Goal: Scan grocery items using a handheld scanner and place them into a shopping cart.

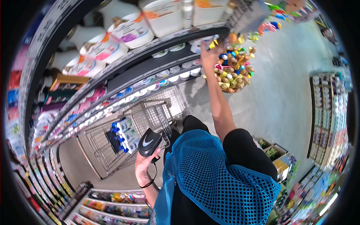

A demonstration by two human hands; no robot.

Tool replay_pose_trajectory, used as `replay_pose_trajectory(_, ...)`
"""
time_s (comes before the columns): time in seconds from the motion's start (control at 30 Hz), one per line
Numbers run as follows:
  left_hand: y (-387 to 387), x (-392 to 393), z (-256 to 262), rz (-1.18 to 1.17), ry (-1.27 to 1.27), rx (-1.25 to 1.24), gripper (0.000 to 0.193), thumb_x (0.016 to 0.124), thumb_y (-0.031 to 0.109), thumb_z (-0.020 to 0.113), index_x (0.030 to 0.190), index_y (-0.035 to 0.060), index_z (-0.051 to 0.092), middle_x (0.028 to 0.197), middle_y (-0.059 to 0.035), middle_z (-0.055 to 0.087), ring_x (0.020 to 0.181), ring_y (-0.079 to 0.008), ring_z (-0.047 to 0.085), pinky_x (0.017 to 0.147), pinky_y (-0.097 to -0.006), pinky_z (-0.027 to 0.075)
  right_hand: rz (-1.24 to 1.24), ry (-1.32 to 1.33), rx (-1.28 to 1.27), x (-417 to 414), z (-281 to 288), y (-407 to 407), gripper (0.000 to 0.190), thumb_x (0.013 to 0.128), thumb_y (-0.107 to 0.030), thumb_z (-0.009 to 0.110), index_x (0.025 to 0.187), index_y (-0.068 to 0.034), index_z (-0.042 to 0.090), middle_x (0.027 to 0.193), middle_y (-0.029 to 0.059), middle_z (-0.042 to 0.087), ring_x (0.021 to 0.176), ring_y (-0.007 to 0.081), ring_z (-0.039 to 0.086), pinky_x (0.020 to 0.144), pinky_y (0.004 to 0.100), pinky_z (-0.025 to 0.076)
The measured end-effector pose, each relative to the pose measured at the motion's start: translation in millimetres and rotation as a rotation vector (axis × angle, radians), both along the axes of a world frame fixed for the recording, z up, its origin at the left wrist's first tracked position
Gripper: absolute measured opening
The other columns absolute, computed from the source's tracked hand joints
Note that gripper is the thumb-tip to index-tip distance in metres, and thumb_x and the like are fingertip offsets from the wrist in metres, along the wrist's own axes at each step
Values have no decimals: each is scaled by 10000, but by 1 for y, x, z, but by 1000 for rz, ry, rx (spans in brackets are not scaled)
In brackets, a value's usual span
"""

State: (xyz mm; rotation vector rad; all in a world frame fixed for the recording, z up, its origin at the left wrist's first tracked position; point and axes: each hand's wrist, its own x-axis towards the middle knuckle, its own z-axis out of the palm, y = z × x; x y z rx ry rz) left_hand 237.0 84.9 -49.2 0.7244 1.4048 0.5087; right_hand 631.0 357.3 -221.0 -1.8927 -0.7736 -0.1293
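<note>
My left hand is closed on a black handheld device with a white swoosh mark, perhaps a scanner, and a dark strap loops at the wrist. My right arm stretches up to the shelf's end, where my right hand is at a hanging bunch of small colourful toys. Its fingers are partly blurred, so whether they grip anything cannot be told. A metal shopping cart stands beyond the left hand. White packs with blue-capped bottles lie in it.
Shelving with large white jugs runs along the top and left. More shelves of goods stand at bottom left. A stacked display rises at the right, and open boxes are by my right side.
</note>
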Motion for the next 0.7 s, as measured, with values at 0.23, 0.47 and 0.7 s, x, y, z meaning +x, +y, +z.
replay_pose_trajectory(0.23, -34, -48, -10, -6, 37, -125, 363, 816, 169, 833, 1093, 40, 637, 806, 18, 635, 621, -76, 559, 585, -255, 471, 510, 336, -190, -116, -38, -156, 197, 928, -31, 596, 1120, 15, 590, 1163, 156, 562, 1049, 265, 583, 895, 360, 497)
replay_pose_trajectory(0.47, -99, -118, -7, 262, 15, -125, 305, 844, 167, 810, 1055, 49, 625, 813, 14, 623, 631, -81, 551, 594, -256, 464, 1500, 272, -449, -280, -63, -276, 187, 860, -56, 619, 1044, -73, 645, 940, 129, 671, 744, 293, 675, 672, 383, 552)
replay_pose_trajectory(0.7, -182, -221, -52, 548, -47, -158, 215, 827, 83, 784, 981, 36, 641, 793, -14, 622, 652, -121, 578, 635, -286, 472, 1877, -53, -941, -462, -103, -245, 493, 880, -253, 654, 1305, -53, 502, 1233, 214, 547, 1166, 406, 561, 960, 492, 488)
